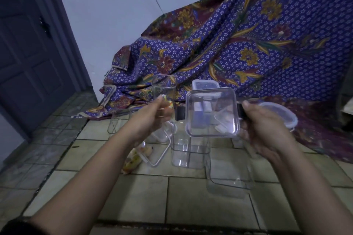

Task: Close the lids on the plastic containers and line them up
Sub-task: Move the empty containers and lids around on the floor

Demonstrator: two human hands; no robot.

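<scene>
One clear square container with two black clips is held up over the tiled floor. It is gripped at its right edge by the right hand, with thumb and fingers curled round it. The left hand is raised just beside it, fingers curled near a small yellowish item; whether that item is pinched cannot be told.

Five lidless clear containers are counted on the floor (blur makes the count uncertain):
- a tall container at the back
- a left container
- a tipped container on its side
- a centre container
- a near container

Two lidded ones are seen by the batik cloth: a rectangular container and a round container.
</scene>
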